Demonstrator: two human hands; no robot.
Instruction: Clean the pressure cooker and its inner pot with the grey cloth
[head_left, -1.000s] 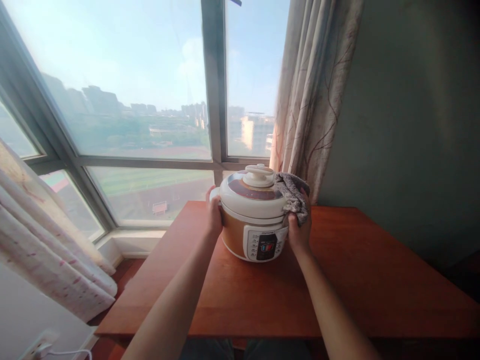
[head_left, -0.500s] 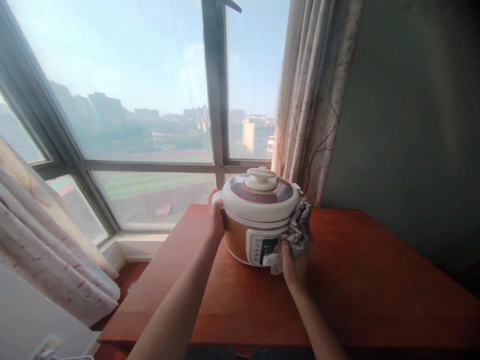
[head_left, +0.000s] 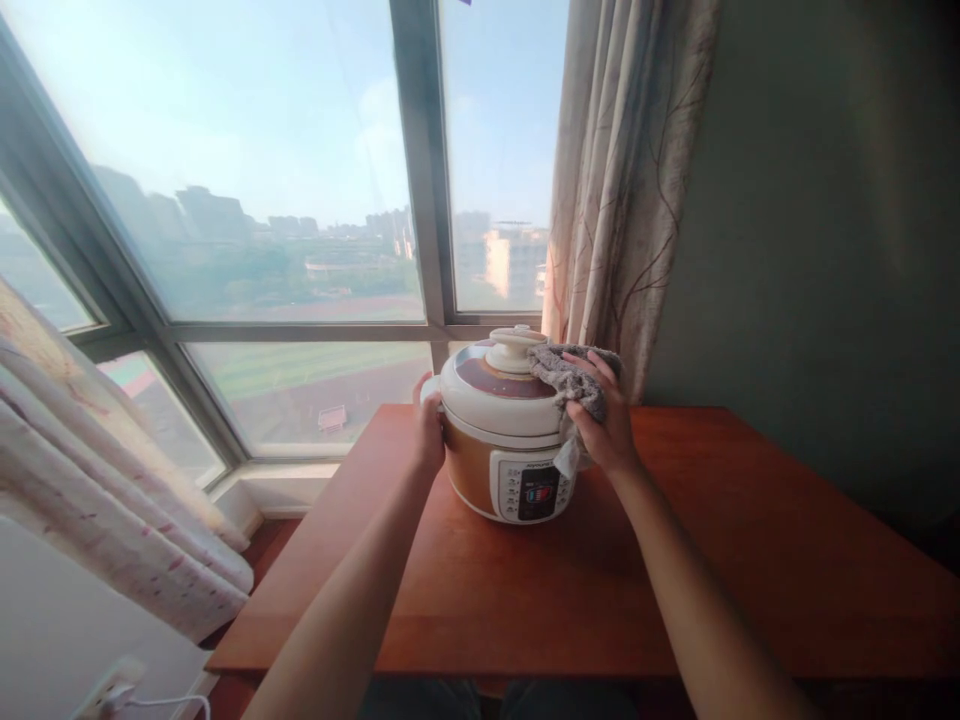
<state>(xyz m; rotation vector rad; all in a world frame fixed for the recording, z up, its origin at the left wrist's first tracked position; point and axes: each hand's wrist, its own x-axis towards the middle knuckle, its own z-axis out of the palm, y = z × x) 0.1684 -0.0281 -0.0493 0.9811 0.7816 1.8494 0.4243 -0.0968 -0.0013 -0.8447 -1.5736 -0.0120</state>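
A white and golden-brown electric pressure cooker stands upright on the wooden table, its lid on and its control panel facing me. My left hand is closed around the side handle at the cooker's left. In my right hand is a crumpled grey cloth, pressed against the right side of the lid beside the cream knob. A whitish end of the cloth hangs down over the cooker's front right, near the panel. The cooker's right handle is mostly hidden behind hand and cloth.
The reddish-brown table reaches toward the window. A patterned curtain hangs behind the cooker, another curtain at the left. A white plug with a cord sits in the lower left corner.
My right hand has moved the cloth up from the cooker's front right side onto the lid's right part. The control panel is now uncovered. My left hand keeps its place on the handle.
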